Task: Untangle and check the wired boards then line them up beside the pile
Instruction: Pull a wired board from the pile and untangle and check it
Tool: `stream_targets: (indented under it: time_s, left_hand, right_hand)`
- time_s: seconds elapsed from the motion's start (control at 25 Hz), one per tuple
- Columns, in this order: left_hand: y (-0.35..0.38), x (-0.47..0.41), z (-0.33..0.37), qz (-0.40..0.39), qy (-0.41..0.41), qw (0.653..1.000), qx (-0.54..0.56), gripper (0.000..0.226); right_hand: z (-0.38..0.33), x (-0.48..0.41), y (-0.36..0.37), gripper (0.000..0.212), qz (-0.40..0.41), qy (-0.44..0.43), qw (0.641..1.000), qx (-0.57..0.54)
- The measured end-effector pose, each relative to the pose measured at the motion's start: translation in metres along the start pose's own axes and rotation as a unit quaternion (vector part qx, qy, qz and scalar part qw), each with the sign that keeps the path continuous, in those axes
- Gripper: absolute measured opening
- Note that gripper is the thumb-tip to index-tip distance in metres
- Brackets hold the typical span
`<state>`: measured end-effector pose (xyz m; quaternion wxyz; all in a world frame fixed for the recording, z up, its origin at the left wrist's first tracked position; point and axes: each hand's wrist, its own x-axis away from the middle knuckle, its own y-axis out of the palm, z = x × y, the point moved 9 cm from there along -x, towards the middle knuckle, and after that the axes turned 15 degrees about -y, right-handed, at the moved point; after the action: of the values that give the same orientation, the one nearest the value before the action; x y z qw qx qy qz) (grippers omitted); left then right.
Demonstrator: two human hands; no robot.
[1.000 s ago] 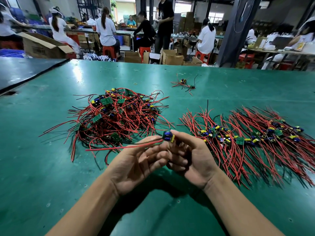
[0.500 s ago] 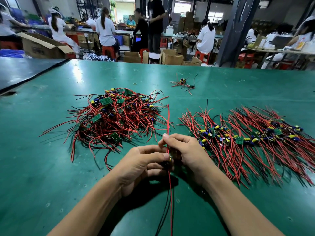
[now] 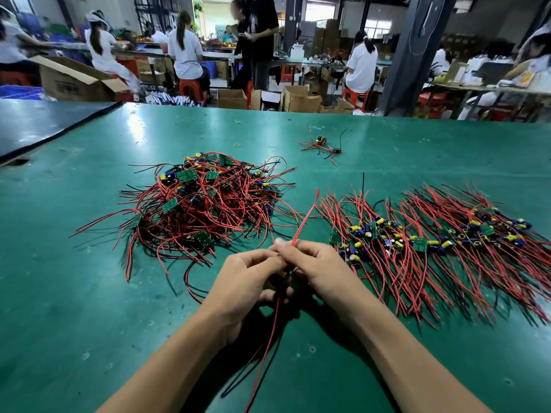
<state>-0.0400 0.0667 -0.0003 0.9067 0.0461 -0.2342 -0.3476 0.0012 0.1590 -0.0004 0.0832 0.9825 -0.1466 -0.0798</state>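
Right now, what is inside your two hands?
A thin red wire rises from between the left hand and right hand; red and black wires hang below. The board itself is hidden by the fingers.

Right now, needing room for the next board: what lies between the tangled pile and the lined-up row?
Head view: mostly bare green table, with one red wire slanting up across it.

The desk top is dark green. The pile near its middle has red and black wires, green boards, and yellow and blue parts. The lined-up boards toward the right edge show the same colours. The held wire is red.
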Motion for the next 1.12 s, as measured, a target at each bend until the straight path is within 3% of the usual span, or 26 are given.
stream_targets:
  time_s: [0.16,0.32,0.48,0.6,0.72,0.88,1.04,1.12]
  left_hand:
    - [-0.001,0.002,0.002,0.014,0.017,1.0,-0.014,0.026]
    - [0.004,0.002,0.003,0.011,0.02,1.0,-0.011,0.023]
    - [0.011,0.004,0.0,-0.009,0.009,0.999,-0.029,0.014]
    - [0.016,0.006,0.0,-0.024,0.002,0.999,-0.042,0.011]
    - [0.015,0.008,0.001,-0.03,-0.005,0.999,-0.033,0.01]
    - [0.014,0.01,0.002,-0.03,-0.011,0.999,-0.028,0.009]
    - [0.005,0.008,0.003,-0.004,-0.009,1.0,-0.017,0.014]
    - [0.003,0.008,0.003,-0.003,-0.013,1.0,-0.012,0.023]
  right_hand:
    - [-0.007,-0.006,-0.009,0.026,-0.014,-0.049,0.992,0.117]
    - [-0.022,-0.011,-0.028,0.028,0.06,-0.105,0.97,0.21]
    - [-0.027,-0.01,-0.059,0.034,0.193,-0.113,0.962,0.158]
    - [-0.022,-0.011,-0.062,0.045,0.233,-0.083,0.969,0.017]
    - [-0.011,-0.013,-0.048,0.061,0.215,-0.011,0.955,-0.202]
    - [-0.014,-0.014,-0.037,0.059,0.149,0.006,0.935,-0.322]
    - [-0.015,-0.016,-0.038,0.052,0.123,-0.044,0.977,-0.168]
    - [-0.013,-0.017,-0.03,0.045,0.072,-0.06,0.991,-0.099]
